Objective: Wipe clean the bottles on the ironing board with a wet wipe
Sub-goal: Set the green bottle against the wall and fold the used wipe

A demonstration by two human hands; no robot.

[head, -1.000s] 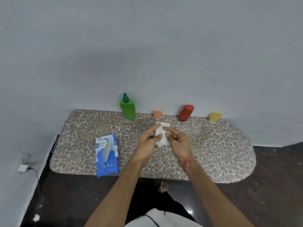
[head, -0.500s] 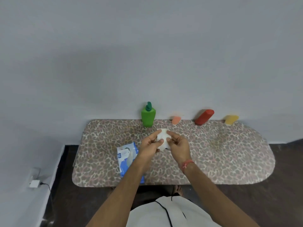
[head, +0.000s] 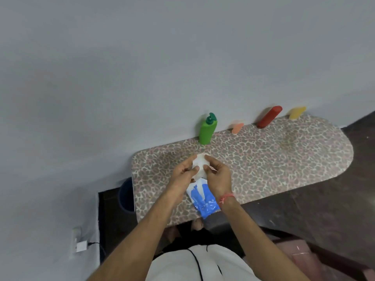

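Note:
Both my hands hold a white wet wipe (head: 199,165) above the leopard-print ironing board (head: 263,159). My left hand (head: 182,175) pinches its left side and my right hand (head: 218,177) its right side. Along the board's far edge, against the wall, stand a green pump bottle (head: 207,129), a small orange bottle (head: 237,127), a red bottle (head: 268,117) and a small yellow bottle (head: 296,112). The blue wet-wipe pack (head: 203,199) lies on the board under my right wrist, partly hidden.
A grey wall rises directly behind the board. A dark blue bin (head: 126,194) stands on the floor at the board's left end. A white charger (head: 81,245) is plugged into the wall at lower left. Dark floor lies to the right.
The view has swung left and tilted, so the board and bottles now sit further right. My hands have kept hold of the wipe, which looks more bunched, now above the wipe pack.

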